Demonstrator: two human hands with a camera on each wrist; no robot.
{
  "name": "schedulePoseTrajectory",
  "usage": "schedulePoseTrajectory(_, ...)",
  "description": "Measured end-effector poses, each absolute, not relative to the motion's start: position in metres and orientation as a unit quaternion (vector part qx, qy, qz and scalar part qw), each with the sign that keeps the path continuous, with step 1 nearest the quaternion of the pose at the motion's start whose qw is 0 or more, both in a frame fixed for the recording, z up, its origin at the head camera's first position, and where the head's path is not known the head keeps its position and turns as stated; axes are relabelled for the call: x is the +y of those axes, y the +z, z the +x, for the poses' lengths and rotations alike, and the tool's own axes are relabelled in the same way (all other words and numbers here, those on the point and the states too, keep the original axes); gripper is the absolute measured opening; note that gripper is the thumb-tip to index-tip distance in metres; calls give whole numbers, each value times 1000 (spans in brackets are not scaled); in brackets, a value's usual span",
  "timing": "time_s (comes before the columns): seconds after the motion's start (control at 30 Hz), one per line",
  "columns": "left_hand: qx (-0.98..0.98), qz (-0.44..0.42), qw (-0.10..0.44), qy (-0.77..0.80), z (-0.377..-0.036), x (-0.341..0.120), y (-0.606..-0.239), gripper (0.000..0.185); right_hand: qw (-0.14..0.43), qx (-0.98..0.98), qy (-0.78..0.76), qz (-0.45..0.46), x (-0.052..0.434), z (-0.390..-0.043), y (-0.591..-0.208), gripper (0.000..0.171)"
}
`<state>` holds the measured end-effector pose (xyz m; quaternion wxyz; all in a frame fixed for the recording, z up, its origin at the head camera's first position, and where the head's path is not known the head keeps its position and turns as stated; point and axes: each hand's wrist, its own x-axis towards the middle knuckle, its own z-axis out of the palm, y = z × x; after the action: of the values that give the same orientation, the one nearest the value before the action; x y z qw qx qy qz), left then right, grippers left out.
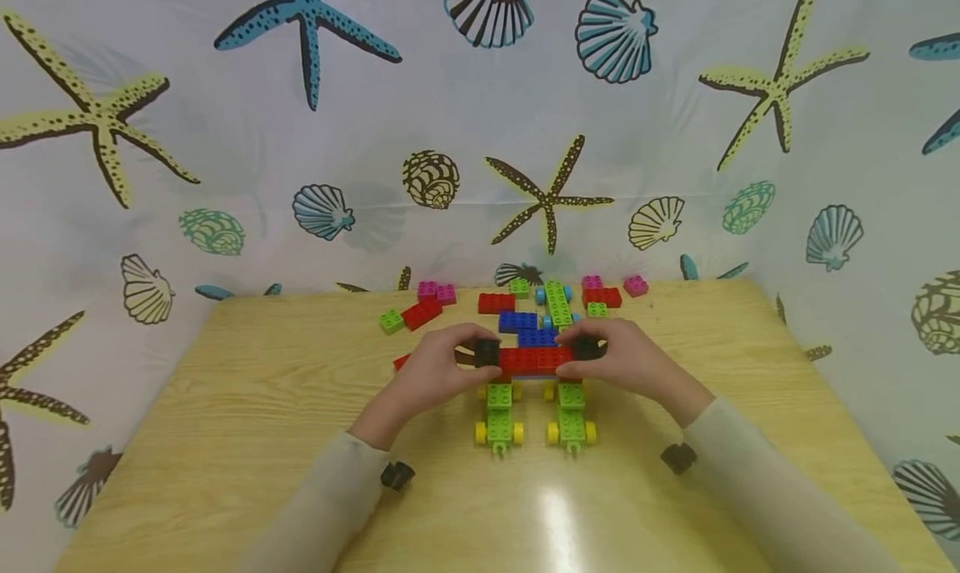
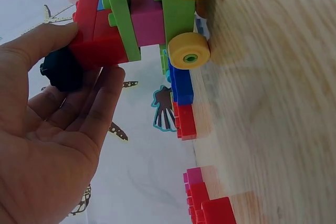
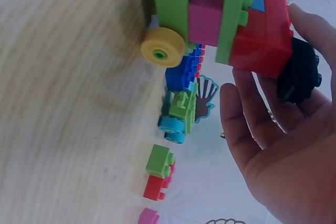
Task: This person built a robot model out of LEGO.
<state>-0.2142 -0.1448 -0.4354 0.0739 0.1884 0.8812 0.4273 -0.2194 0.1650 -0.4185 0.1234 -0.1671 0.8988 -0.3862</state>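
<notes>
A brick model stands on the wooden table (image 1: 247, 406). Its red cross bar (image 1: 532, 360) lies over two green wheeled bases with yellow wheels (image 1: 498, 421) (image 1: 572, 421). My left hand (image 1: 450, 365) grips the bar's left end, thumb on the red brick (image 2: 97, 51) and fingers curled round a black round piece (image 2: 62, 69). My right hand (image 1: 615, 358) grips the right end, fingers cupping a second black piece (image 3: 299, 74). The wrist views show pink bricks (image 3: 207, 17) between the green and red layers.
Loose bricks lie behind the model: blue bricks (image 1: 519, 321), red bricks (image 1: 422, 313) (image 1: 602, 296), pink ones (image 1: 437, 291), and a green strip with light-blue wheels (image 1: 557, 304). A sea-print cloth (image 1: 480, 140) hangs behind and beside the table. A small black object lies by each forearm (image 1: 396, 474) (image 1: 678, 457).
</notes>
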Motion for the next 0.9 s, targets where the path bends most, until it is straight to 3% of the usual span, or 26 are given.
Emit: schedulePoseTrajectory(0.9, 898, 195, 108, 378, -217, -148, -426, 40, 134, 902, -379, -160, 165, -222, -427, 38)
